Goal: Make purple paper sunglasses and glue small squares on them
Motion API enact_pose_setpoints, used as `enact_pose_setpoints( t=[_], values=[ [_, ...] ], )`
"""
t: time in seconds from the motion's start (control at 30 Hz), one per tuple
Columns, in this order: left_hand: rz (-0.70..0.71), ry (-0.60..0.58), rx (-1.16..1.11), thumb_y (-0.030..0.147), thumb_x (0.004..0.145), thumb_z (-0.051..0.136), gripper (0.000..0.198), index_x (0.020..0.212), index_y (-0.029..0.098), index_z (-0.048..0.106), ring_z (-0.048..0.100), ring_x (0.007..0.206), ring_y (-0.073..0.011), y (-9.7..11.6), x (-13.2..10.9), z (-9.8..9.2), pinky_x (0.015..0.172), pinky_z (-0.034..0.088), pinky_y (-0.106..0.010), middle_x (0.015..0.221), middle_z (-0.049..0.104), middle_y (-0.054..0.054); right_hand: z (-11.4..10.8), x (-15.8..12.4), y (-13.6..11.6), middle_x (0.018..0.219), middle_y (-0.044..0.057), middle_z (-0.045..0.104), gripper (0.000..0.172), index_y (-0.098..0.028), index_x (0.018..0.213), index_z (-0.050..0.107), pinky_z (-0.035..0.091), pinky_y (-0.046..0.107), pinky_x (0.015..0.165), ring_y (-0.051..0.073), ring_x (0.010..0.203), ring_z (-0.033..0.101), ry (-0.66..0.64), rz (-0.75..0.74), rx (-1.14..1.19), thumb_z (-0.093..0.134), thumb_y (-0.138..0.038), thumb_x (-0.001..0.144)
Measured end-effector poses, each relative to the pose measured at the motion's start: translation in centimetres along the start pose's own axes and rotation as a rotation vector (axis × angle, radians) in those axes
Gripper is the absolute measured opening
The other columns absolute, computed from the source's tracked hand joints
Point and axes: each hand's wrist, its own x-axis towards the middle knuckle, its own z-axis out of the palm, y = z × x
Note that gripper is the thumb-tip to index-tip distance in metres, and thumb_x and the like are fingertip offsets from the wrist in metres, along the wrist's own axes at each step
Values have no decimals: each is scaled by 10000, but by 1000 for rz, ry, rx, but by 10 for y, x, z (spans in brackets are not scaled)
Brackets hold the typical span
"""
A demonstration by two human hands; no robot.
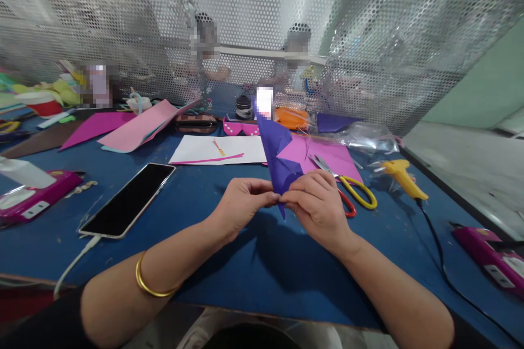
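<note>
Above the near middle of the table, a purple sheet (278, 147), paper or thin foam, stands upright with a notched right side. My left hand (241, 204) pinches its lower edge between thumb and fingers. Close beside it, my right hand (319, 207) grips the same sheet from the right, the two sets of fingertips nearly meeting. Behind my right hand lie scissors (364, 192) with one yellow and one red handle, their blades resting on a pink sheet (335, 152). A white sheet (192, 147) with thin pink strips lies behind my left hand.
Left on the blue table (196, 278) lies a phone (131, 199) with a white cable, beside a magenta power strip (41, 196). A yellow glue gun (403, 174) and another magenta strip (487, 253) lie right. Coloured sheets (141, 125) and pink glasses (241, 128) sit behind, before a perforated metal screen (262, 5).
</note>
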Motion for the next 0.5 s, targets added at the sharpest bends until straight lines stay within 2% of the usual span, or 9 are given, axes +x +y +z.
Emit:
enact_pose_setpoints(
  t=[0.5],
  values=[
    [50, -4, -11, 263, 649, 786, 136, 757, 180, 801, 628, 700, -127, 1, -5, 6, 715, 499, -238, 720, 754, -17, 2, -1, -4, 808, 8, 660, 57, -210, 862, 633, 412, 380, 810, 169, 795, 576, 24, 136, 36, 669, -181, 896]
  ],
)
